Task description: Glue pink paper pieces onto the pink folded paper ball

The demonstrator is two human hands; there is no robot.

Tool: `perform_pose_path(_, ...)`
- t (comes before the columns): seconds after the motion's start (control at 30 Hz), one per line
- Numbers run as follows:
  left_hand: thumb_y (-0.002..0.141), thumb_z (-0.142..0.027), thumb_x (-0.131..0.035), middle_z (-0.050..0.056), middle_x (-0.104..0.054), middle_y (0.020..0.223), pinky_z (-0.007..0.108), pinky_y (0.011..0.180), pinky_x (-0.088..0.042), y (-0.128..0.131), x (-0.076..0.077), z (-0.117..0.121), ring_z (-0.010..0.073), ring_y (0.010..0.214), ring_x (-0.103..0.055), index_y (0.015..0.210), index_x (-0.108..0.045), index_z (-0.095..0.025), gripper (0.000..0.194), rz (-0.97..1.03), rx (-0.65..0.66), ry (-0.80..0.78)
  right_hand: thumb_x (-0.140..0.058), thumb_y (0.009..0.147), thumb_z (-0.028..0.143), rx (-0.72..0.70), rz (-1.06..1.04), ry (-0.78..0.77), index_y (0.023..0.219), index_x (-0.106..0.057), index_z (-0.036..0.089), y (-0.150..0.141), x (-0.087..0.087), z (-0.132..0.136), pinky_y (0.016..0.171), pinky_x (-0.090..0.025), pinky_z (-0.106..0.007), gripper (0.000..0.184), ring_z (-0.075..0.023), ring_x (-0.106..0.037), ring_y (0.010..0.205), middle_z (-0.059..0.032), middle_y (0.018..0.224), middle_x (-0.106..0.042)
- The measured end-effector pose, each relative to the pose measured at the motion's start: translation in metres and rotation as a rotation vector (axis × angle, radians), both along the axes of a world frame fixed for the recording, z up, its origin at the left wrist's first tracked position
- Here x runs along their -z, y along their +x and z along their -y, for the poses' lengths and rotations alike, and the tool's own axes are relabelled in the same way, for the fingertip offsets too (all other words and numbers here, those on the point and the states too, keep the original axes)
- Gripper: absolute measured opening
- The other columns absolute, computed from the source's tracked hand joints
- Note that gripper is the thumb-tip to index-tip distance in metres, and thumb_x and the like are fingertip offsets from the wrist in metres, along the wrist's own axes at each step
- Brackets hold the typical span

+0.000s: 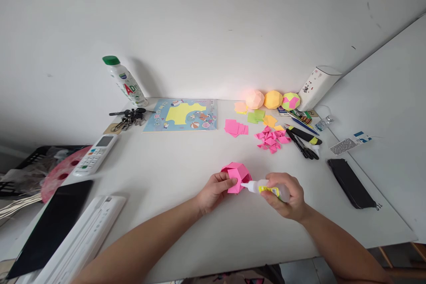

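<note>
Near the front middle of the table, my left hand point(213, 191) pinches a partly built pink paper ball point(237, 173), thumb on its near face. The ball has an opening on the side toward my right hand. My right hand point(288, 195) is wrapped round a clear glue bottle point(262, 187) with a yellow label. The bottle lies nearly level, its white nozzle pointing left at the ball's pink paper; whether the tip touches cannot be made out. Beyond the hands lie a pile of folded pink paper pieces point(271, 139) and a stack of pink paper sheets point(235, 127).
Along the wall sit finished paper balls point(273, 99) and a white cylinder point(319, 86). Scissors point(302, 146), a cutter point(304, 134) and a black pouch point(351, 184) lie rightward. At left are a bottle point(126, 82), keys point(131, 116), a remote point(96, 154) and a black tablet point(53, 226).
</note>
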State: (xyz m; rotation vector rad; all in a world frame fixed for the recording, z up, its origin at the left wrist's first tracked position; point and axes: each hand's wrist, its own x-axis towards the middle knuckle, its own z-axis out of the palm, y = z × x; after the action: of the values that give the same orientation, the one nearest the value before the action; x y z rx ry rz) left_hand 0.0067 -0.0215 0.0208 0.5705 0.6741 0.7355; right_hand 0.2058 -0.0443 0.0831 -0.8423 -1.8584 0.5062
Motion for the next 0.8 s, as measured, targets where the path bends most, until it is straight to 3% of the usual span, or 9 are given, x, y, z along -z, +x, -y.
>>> perform_pose_path(0.27, 0.069, -0.033, -0.074, 0.005, -0.063, 0.070, 0.028, 0.070, -0.042, 0.0001, 0.0013, -0.0003, 0.0149, 0.067, -0.056, 0.070, -0.068, -0.012, 0.022, -0.026, 0.001, 0.021, -0.061, 0.076, 0.016, -0.055, 0.046, 0.068, 0.084, -0.053, 0.026, 0.0002, -0.0002, 0.0014, 0.044, -0.046, -0.025, 0.014, -0.0139, -0.058, 0.047, 0.0034, 0.059, -0.061)
perform_pose_path(0.43, 0.068, -0.035, -0.074, 0.005, -0.063, 0.069, 0.030, 0.071, -0.042, -0.0005, 0.0011, 0.0001, 0.0151, 0.067, -0.056, 0.065, -0.065, -0.013, 0.024, -0.016, 0.007, 0.029, -0.060, 0.077, 0.018, 0.004, 0.071, 0.086, 0.084, -0.053, 0.026, 0.0013, -0.0001, 0.0012, 0.045, -0.047, -0.026, 0.013, -0.0154, -0.059, 0.047, 0.0041, 0.055, -0.059)
perform_pose_path(0.63, 0.069, -0.033, -0.074, 0.004, -0.062, 0.066, 0.027, 0.069, -0.040, 0.0006, 0.0006, -0.0001, 0.0139, 0.066, -0.054, 0.066, -0.067, -0.012, 0.022, -0.011, -0.014, 0.048, -0.061, 0.077, 0.017, -0.086, 0.064, 0.094, 0.087, -0.053, 0.026, -0.0006, -0.0003, 0.0022, 0.043, -0.045, -0.025, 0.016, -0.0138, -0.057, 0.046, 0.0036, 0.059, -0.061)
perform_pose_path(0.8, 0.069, -0.033, -0.074, 0.004, -0.062, 0.066, 0.027, 0.068, -0.040, 0.0005, 0.0009, 0.0002, 0.0140, 0.065, -0.053, 0.064, -0.066, -0.012, 0.023, -0.015, -0.014, 0.037, -0.060, 0.077, 0.015, -0.054, 0.046, 0.094, 0.086, -0.055, 0.026, 0.0006, -0.0008, 0.0018, 0.044, -0.046, -0.026, 0.016, -0.0141, -0.057, 0.046, 0.0036, 0.058, -0.061)
